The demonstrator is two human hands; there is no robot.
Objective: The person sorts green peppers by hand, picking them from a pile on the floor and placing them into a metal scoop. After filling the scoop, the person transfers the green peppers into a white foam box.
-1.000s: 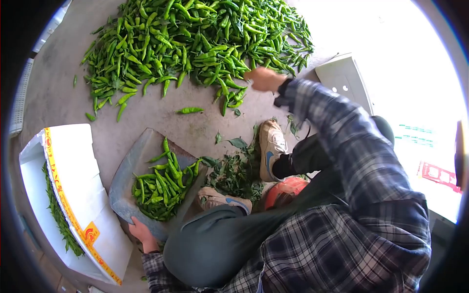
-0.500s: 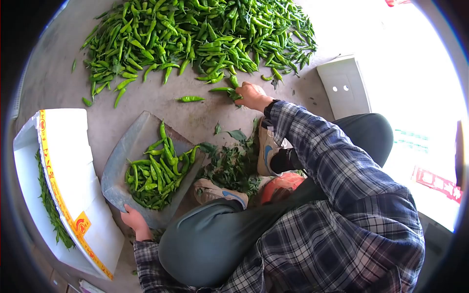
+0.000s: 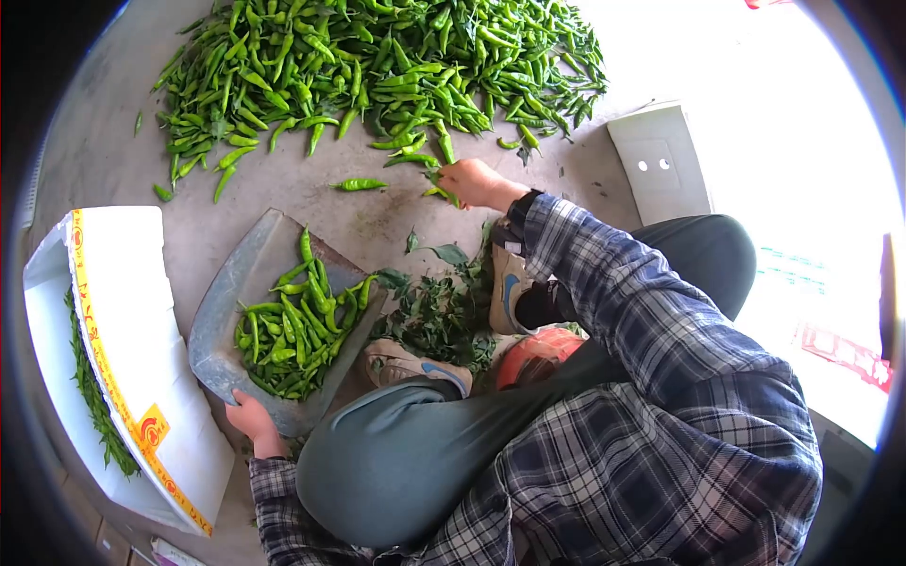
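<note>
Head view: left hand (image 3: 253, 421) grips the rim of the grey scoop (image 3: 222, 330), which holds green peppers (image 3: 297, 340). Right hand (image 3: 472, 183), fingers closed narrowly, is at a few peppers (image 3: 446, 195) near the large pepper pile's (image 3: 377, 71) lower edge; whether it grasps them cannot be told.

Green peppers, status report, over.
Left hand gripping scoop, peppers inside. Right hand on peppers at the near edge of the big pile. Leaf heap between scoop and shoes.
</note>
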